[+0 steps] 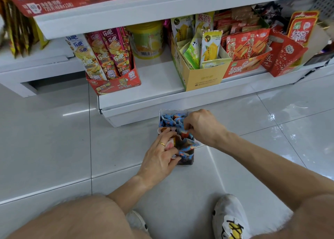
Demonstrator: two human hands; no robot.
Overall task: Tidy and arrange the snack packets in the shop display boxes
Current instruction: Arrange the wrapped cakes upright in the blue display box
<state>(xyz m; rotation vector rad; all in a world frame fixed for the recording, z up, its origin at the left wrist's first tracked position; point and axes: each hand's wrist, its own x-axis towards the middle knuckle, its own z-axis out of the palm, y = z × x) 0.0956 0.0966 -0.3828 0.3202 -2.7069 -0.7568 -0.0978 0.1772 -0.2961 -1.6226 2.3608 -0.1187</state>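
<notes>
A small white display box (186,163) stands on the floor tiles in front of the bottom shelf, filled with several small blue and orange snack packets (171,118). My left hand (160,157), a gold ring on one finger, reaches into the near end of the box and grips a few packets against its side. My right hand (200,126) comes in from the right over the middle of the box, with its fingers curled and pinching a packet there. Both hands hide part of the box's contents.
On the white bottom shelf (159,79) stand a red box of long cracker packets (115,83), a yellow tub (146,40), a yellow box of green-yellow sachets (202,78) and red boxes of snacks (245,65). My knees and white shoes (229,219) fill the foreground.
</notes>
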